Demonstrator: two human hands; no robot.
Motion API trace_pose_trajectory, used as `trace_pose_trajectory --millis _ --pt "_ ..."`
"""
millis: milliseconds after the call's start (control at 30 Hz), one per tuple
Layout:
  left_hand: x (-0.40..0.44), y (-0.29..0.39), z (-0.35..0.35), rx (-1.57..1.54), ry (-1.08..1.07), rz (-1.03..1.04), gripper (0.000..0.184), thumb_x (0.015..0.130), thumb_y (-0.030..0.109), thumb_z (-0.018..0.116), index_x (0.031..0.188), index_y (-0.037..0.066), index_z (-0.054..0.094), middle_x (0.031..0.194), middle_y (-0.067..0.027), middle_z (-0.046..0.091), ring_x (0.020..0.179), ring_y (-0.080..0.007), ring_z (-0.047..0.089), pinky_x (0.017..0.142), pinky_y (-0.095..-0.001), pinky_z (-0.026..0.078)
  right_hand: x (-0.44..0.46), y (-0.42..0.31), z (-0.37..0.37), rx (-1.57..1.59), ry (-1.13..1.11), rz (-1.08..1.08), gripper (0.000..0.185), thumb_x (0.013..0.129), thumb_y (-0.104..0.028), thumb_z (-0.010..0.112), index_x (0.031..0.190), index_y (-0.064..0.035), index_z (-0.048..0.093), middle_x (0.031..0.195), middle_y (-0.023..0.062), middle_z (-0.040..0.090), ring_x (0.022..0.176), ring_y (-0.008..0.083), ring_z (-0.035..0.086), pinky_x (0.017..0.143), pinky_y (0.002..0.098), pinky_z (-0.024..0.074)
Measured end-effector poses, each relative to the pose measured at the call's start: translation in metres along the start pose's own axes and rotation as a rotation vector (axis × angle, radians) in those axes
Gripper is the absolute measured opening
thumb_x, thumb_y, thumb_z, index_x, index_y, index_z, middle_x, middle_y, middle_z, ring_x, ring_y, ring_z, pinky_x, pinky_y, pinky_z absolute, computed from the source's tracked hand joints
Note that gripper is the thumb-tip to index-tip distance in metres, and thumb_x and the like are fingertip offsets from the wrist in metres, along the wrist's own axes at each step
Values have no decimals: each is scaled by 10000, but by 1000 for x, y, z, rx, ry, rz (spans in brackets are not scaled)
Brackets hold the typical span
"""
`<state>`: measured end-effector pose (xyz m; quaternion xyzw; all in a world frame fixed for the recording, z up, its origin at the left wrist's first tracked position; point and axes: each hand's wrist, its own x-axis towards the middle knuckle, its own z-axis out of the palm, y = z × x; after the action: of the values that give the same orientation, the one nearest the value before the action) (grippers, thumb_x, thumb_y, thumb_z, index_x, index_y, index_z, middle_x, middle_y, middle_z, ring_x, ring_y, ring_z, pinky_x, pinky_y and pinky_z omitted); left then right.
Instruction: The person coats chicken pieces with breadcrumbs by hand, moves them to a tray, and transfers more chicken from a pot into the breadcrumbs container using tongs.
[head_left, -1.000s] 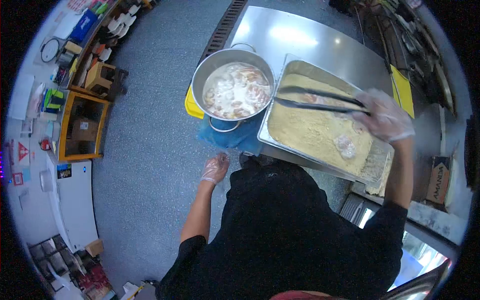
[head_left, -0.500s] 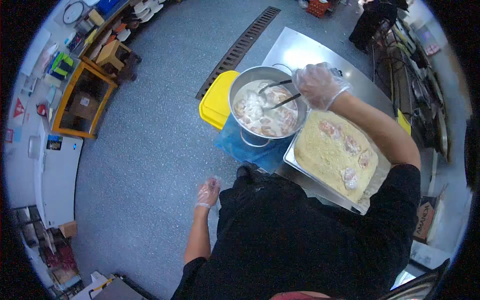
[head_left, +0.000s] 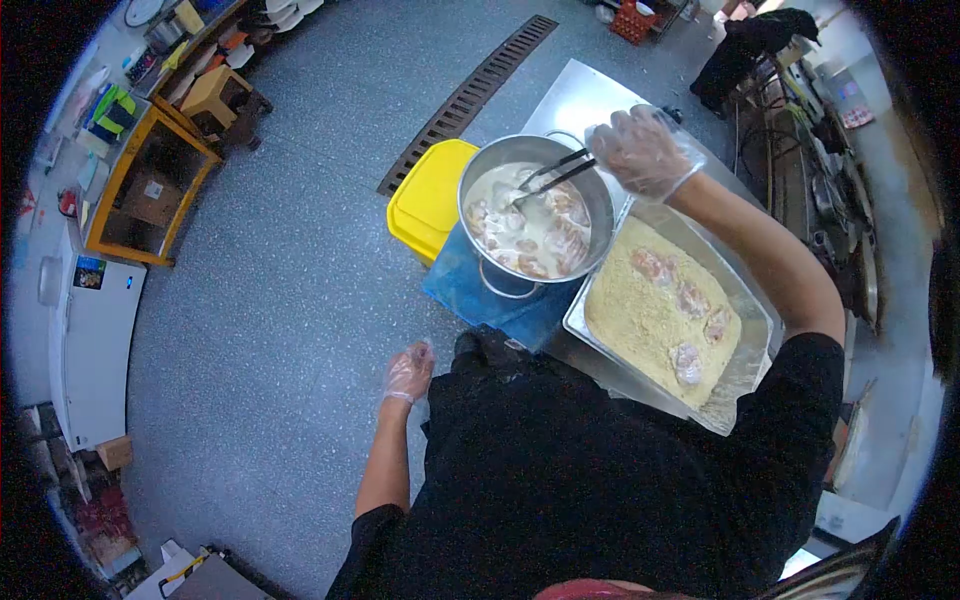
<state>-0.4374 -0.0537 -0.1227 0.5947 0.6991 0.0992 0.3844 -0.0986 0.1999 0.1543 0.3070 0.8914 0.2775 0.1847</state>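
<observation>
My right hand (head_left: 645, 152), in a clear plastic glove, is closed around black tongs (head_left: 553, 178). The tongs' tips reach into a large metal pot (head_left: 606, 240) of milky liquid with several pieces of raw meat, likely chicken (head_left: 566, 245); a pale piece (head_left: 513, 218) lies at the tips. To the pot's right, a metal tray (head_left: 575, 322) holds yellowish breading (head_left: 635, 320), with several wet meat pieces (head_left: 690, 298) on top. My left hand (head_left: 408, 372), also gloved, hangs beside my body over the floor. Its fingers are loosely curled, and nothing shows in them.
Pot and tray rest on a steel table (head_left: 590, 100). Left of the pot are a yellow lid (head_left: 432, 195) and a blue surface (head_left: 500, 305). A floor drain (head_left: 470, 105) runs behind. Another person in black (head_left: 755, 50) stands at the far right near a cluttered rack (head_left: 820, 190).
The tongs' arms have come closer together, and the pale lump at their tips sits lower in the liquid. The whole view has shifted slightly. My left hand stays at my side.
</observation>
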Motion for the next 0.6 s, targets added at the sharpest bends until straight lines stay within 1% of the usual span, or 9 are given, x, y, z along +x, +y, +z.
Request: trace_pose_trajectory --millis 33,67,133,200,267,333,400,467,600 --pt "5 -8 5 30 30 72 340 899 342 449 1041 66 589 1012 -208 616 973 -412 559 867 -485 417 -6 4 -7 26 8 51 212 842 -146 488 1038 -80 536 856 65 571 842 219 540 757 392 407" --pt "7 -15 11 63 61 141 337 900 340 449 1043 68 585 1017 -207 615 972 -418 555 862 -493 414 -10 10 -11 20 14 48 212 842 -146 488 1038 -80 536 856 65 571 842 219 540 757 392 407" --pt "5 -15 15 81 62 120 339 899 343 450 1045 68 582 1014 -211 613 966 -424 553 859 -496 410 -22 24 -19 152 -106 116 179 872 -167 471 1029 -106 530 840 66 573 847 228 553 769 392 411" --pt "3 -12 17 109 48 102 341 899 346 450 1048 68 580 1011 -214 612 961 -429 551 856 -499 406 -36 33 -26 135 -49 128 142 876 -199 497 970 -104 546 824 83 580 851 251 575 755 404 433" --pt "-1 -6 20 85 15 69 339 899 341 448 1043 67 586 1004 -223 610 963 -431 550 858 -493 406 -51 45 -36 320 -95 137 161 862 -236 543 930 -93 574 818 111 587 836 286 588 736 428 450" --pt "-3 2 22 106 11 99 338 900 339 447 1040 67 590 1002 -224 611 963 -430 552 859 -491 409 -63 48 -39 397 -90 168 179 840 -236 577 951 -98 606 860 115 606 841 310 598 754 435 461" --pt "-4 8 28 124 6 129 336 900 337 446 1038 67 594 1000 -225 611 963 -429 553 859 -489 412 -69 43 -38 502 -230 300 205 845 -230 568 1002 -109 624 941 121 624 893 321 597 812 423 461" --pt "-8 13 38 152 54 114 334 895 335 456 1034 68 600 989 -216 620 951 -411 568 846 -491 424 -77 37 -26 563 -251 309 215 850 -234 561 1010 -108 632 974 129 624 924 319 593 838 413 457" --pt "-19 31 45 120 -4 80 335 892 343 464 1036 70 595 985 -207 624 949 -392 575 843 -482 429 -107 38 6 713 -215 352 253 863 -273 552 1038 -113 640 1025 153 622 982 303 586 884 394 448"
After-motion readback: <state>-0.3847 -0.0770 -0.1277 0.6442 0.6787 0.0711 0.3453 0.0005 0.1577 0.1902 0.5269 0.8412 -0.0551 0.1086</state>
